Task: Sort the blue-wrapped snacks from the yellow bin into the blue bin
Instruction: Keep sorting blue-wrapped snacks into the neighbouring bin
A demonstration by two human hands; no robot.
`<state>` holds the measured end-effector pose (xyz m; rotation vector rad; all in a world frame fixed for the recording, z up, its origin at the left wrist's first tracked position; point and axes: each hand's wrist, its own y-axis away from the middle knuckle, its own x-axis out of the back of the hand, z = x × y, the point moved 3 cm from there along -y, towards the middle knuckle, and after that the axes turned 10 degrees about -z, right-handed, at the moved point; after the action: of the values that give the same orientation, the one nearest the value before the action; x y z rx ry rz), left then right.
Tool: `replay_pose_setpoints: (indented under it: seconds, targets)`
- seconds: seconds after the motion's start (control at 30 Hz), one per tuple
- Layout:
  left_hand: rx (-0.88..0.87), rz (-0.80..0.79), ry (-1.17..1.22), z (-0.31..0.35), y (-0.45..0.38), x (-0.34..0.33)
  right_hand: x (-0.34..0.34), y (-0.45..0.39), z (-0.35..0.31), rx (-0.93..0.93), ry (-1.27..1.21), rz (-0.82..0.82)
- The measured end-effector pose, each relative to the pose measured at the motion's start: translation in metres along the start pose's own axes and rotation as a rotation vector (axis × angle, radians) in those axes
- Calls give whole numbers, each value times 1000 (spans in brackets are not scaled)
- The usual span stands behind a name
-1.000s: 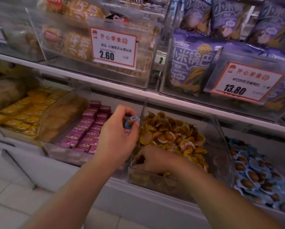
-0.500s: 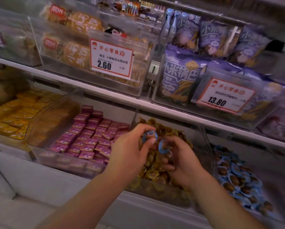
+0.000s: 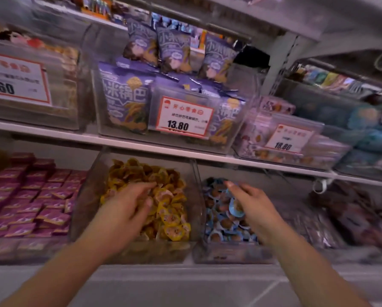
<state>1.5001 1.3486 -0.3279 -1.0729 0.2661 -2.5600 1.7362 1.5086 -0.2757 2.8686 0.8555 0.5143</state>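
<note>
The clear yellow bin (image 3: 87, 196) on the lower shelf is heaped with yellow-wrapped snacks (image 3: 170, 220). Just to its right, the blue bin (image 3: 227, 252) holds several blue-wrapped snacks (image 3: 221, 224). My left hand (image 3: 126, 209) rests palm down on the yellow pile with its fingers apart and nothing visible in it. My right hand (image 3: 252, 202) hovers over the blue bin, fingers stretched forward. A blue-wrapped snack (image 3: 235, 209) is tucked under its thumb. The picture is blurred by motion.
A bin of pink packets (image 3: 30, 196) stands left of the yellow bin, and dark packets (image 3: 351, 218) lie to the right. The upper shelf (image 3: 163, 149) overhangs both bins, with purple bags (image 3: 123, 103) and price tags (image 3: 183, 117). White floor lies below.
Both hands were pinching blue snacks over the yellow bin. My right hand has moved right over the blue bin, and my left has dropped onto the yellow pile without a snack. The view shifted right.
</note>
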Motion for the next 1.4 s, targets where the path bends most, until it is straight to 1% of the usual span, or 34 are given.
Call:
replay_pose_setpoints:
  seconds: [0.03, 0.07, 0.1, 0.17, 0.27, 0.3, 0.33, 0.4, 0.47, 0.5, 0.57, 0.63, 0.67, 0.73, 0.83, 0.93, 1.0, 1.1, 1.2, 1.23, 1.3, 1.37, 1.4]
  targets:
    - [99, -21, -30, -13, -1, 5, 12, -6, 3, -45, 256, -2]
    - [204, -76, -44, -26, 0, 8, 23, -13, 8, -85, 437, -19]
    - [299, -154, -75, -37, 1, 9, 32, -20, 13, -103, 526, -15]
    - [408, -320, -196, -53, 2, 7, 43, -29, 18, -55, 478, 82]
    - [442, -440, -265, -59, -5, 6, 32, -23, 16, 223, 354, 272]
    - [446, -482, -287, -58, -8, 6, 20, -17, 13, 311, 324, 299]
    - [454, -529, -307, -56, -9, 6, 5, -11, 9, 410, 314, 289]
    - [469, -599, -335, -54, -11, 4, -33, 1, -2, 624, 377, 158]
    - [452, -665, -359, -52, -13, 2, -74, 6, -11, 749, 483, -68]
    - [434, -705, -362, -51, -14, 0, -95, 4, -13, 752, 563, -201]
    - [427, -786, -360, -52, -14, -3, -134, -4, -8, 673, 792, -433]
    - [440, -827, -396, -52, -15, -5, -159, -12, 4, 567, 982, -598]
    - [435, -835, -406, -53, -16, -6, -165, -14, 11, 535, 1028, -650]
    - [419, -819, -382, -56, -17, -8, -164, -15, 20, 500, 1044, -670]
    - [435, -782, -371, -59, -17, -5, -151, -22, 16, 434, 1090, -613]
    - [428, -795, -430, -60, -16, -5, -138, -29, 10, 426, 1256, -496]
    - [409, -790, -421, -61, -17, -6, -135, -27, 8, 425, 1304, -444]
    - [423, -709, -278, -63, -19, -5, -143, -24, 7, 470, 1325, -458]
    - [438, -628, -173, -60, -20, -4, -142, -31, 2, 452, 1219, -483]
    - [439, -574, -112, -58, -21, -3, -140, -33, 1, 445, 1192, -483]
    - [483, -364, 122, -53, -23, 1, -137, -35, 0, 441, 1131, -476]
    - [558, -144, 454, -51, -23, 9, -135, -35, 0, 456, 1070, -440]
    - [578, -87, 646, -49, -22, 11, -135, -35, -1, 471, 1040, -414]
